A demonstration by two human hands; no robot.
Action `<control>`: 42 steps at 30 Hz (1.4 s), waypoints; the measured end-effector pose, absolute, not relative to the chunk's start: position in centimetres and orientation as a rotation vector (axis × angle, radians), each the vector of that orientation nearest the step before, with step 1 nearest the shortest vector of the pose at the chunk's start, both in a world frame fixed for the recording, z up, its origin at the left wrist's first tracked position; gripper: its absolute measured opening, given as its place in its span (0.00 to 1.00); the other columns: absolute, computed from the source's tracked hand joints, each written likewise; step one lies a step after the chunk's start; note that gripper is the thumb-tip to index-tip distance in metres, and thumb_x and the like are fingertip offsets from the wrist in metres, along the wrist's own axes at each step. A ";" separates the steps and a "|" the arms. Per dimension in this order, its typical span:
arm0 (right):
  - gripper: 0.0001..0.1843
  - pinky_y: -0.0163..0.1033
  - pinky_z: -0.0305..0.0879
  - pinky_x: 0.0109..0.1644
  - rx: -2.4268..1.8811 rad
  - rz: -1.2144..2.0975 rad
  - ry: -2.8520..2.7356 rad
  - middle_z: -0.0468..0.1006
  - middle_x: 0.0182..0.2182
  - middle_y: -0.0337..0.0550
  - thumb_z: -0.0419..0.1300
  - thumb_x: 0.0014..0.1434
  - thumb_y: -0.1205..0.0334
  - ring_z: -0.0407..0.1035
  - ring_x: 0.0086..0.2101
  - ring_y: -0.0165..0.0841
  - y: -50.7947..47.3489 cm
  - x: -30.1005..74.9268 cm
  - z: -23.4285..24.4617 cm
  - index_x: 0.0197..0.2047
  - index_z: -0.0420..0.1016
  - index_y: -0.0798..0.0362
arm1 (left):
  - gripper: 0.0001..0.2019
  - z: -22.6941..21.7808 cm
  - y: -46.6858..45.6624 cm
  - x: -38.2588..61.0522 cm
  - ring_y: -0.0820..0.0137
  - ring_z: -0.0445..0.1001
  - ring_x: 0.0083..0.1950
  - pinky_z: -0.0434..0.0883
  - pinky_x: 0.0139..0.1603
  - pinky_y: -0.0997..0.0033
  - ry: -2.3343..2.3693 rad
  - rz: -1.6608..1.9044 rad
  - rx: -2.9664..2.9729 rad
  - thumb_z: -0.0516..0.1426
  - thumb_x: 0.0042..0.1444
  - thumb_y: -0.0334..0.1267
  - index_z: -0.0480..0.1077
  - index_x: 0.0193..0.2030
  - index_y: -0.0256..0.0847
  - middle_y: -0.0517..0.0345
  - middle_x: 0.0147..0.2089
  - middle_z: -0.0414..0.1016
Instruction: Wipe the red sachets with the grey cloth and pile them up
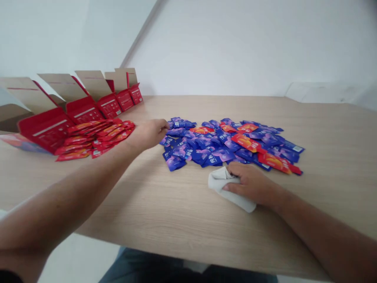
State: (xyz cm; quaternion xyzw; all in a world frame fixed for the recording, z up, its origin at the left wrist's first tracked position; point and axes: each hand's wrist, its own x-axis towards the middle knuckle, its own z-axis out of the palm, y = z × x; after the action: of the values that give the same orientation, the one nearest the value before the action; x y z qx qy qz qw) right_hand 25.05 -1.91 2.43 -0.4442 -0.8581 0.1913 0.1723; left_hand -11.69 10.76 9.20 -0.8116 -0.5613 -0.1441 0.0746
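My right hand (pixel 251 184) grips a folded white cloth (pixel 232 194) on the table, just in front of a spread pile of sachets. Most are blue-purple sachets (pixel 206 143), with several red-orange sachets (pixel 246 142) lying among them. At the pile's left end is my left hand (pixel 151 133), its fingers curled closed beside the purple sachets. Whatever it may hold is hidden. Stacked red sachets (pixel 79 139) lie left of that wrist, overlapping in rows.
Several red cartons (pixel 85 110) with raised brown flaps stand in a row at the left. The pale wood table (pixel 165 212) meets a white wall (pixel 229 51) at the back. A white object (pixel 324 92) sits at the far right edge.
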 end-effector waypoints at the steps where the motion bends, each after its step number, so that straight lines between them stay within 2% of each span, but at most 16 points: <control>1: 0.09 0.41 0.64 0.42 -1.243 0.549 -2.438 0.80 0.40 0.46 0.67 0.62 0.56 0.73 0.39 0.39 -1.9 25.0 2.4 0.41 0.77 0.53 | 0.19 8.7 11.4 -9.9 0.58 0.79 0.48 0.70 0.49 0.64 -1.657 -0.344 -2.468 0.51 0.69 0.41 0.79 0.56 0.41 0.48 0.49 0.84; 7: 0.10 0.39 0.60 0.41 -1.191 0.603 -2.408 0.78 0.39 0.43 0.70 0.60 0.57 0.70 0.37 0.37 -1.4 24.7 1.3 0.40 0.75 0.52 | 0.21 7.2 17.6 -1.6 0.57 0.80 0.59 0.72 0.59 0.65 -1.616 -0.158 -2.507 0.51 0.67 0.40 0.78 0.61 0.44 0.48 0.58 0.83; 14: 0.11 0.39 0.60 0.43 -1.135 0.643 -2.414 0.77 0.39 0.45 0.70 0.62 0.56 0.70 0.40 0.38 -1.4 24.5 1.1 0.42 0.76 0.54 | 0.31 5.5 24.0 2.9 0.49 0.80 0.61 0.73 0.62 0.57 -1.686 0.150 -2.502 0.60 0.60 0.46 0.73 0.69 0.39 0.38 0.64 0.80; 20: 0.13 0.38 0.60 0.42 -1.065 0.637 -2.392 0.77 0.38 0.44 0.73 0.60 0.56 0.69 0.38 0.36 -1.4 24.4 1.1 0.40 0.77 0.55 | 0.36 4.7 25.9 3.6 0.50 0.78 0.63 0.71 0.64 0.59 -1.649 0.248 -2.522 0.63 0.56 0.54 0.72 0.70 0.41 0.41 0.64 0.80; 24: 0.13 0.37 0.59 0.41 -1.073 0.654 -2.386 0.76 0.38 0.43 0.73 0.60 0.57 0.69 0.38 0.36 -1.5 24.3 1.2 0.40 0.76 0.55 | 0.34 4.9 26.6 3.6 0.50 0.78 0.60 0.71 0.62 0.58 -1.618 0.218 -2.520 0.65 0.53 0.56 0.78 0.64 0.40 0.41 0.60 0.82; 27: 0.13 0.37 0.59 0.41 -1.080 0.657 -2.394 0.76 0.37 0.43 0.73 0.60 0.57 0.69 0.38 0.35 -1.6 24.4 1.4 0.39 0.76 0.55 | 0.30 5.1 26.8 3.6 0.51 0.79 0.59 0.72 0.61 0.60 -1.586 0.131 -2.519 0.65 0.54 0.52 0.80 0.61 0.39 0.40 0.57 0.83; 31: 0.13 0.37 0.59 0.41 -1.091 0.668 -2.399 0.76 0.38 0.43 0.73 0.60 0.57 0.69 0.37 0.35 -1.6 24.4 1.5 0.39 0.76 0.54 | 0.21 5.7 26.1 3.5 0.54 0.79 0.57 0.71 0.59 0.62 -1.499 -0.035 -2.552 0.59 0.61 0.41 0.82 0.57 0.39 0.41 0.55 0.84; 38: 0.13 0.37 0.58 0.40 -1.107 0.666 -2.404 0.75 0.37 0.42 0.72 0.60 0.56 0.68 0.37 0.35 -1.5 24.5 1.4 0.39 0.75 0.54 | 0.17 8.3 20.3 1.1 0.58 0.78 0.55 0.71 0.56 0.63 -1.432 -0.444 -2.519 0.53 0.65 0.35 0.80 0.53 0.36 0.41 0.54 0.82; 42: 0.12 0.37 0.58 0.40 -1.114 0.675 -2.395 0.76 0.37 0.42 0.71 0.61 0.56 0.68 0.36 0.34 -1.4 24.6 1.5 0.38 0.74 0.53 | 0.07 8.2 14.2 -1.1 0.65 0.76 0.37 0.69 0.39 0.67 -1.702 -1.000 -2.527 0.59 0.63 0.39 0.77 0.42 0.40 0.52 0.37 0.81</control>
State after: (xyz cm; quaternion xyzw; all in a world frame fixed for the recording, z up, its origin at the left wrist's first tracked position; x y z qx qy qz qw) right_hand 24.58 -1.43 1.49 -0.3999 -0.8596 0.2423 0.2060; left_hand -1.06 14.23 8.24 -0.7876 -0.5305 -0.3118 -0.0324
